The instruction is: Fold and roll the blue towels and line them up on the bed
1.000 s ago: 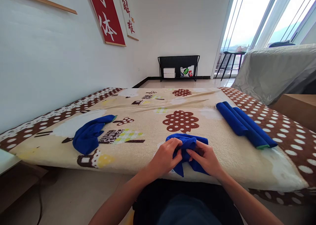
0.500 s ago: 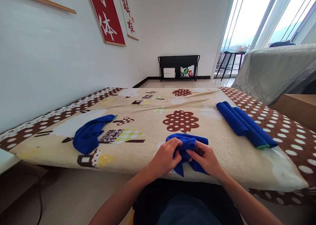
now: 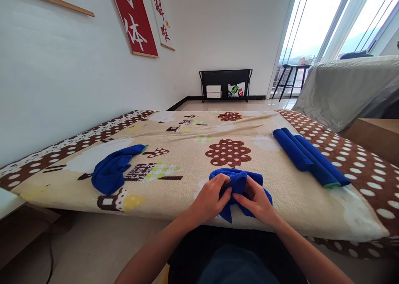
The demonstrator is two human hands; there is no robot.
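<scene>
A bunched blue cloth (image 3: 238, 181) lies at the front edge of the bed, close to my body. My left hand (image 3: 215, 197) pinches its left side, thumb and fingers closed on the fabric. On the right side, my right hand (image 3: 257, 201) grips the same cloth, its thumb near the left thumb. Loose corners of the cloth hang below both hands. A second crumpled blue cloth (image 3: 110, 172) rests to the left. Rolled or folded blue cloths (image 3: 308, 157) with a green edge lie to the right.
The patterned cream blanket (image 3: 181, 151) covers the bed, with brown polka-dot borders (image 3: 368, 172). A brown box (image 3: 374, 134) stands at the right, near a grey sheet-covered piece of furniture (image 3: 352, 80). Against the far wall is a black rack (image 3: 226, 77).
My fingers have shifted a little on the cloth; its middle is bunched higher between them. A fold of it now shows to the right of my right hand.
</scene>
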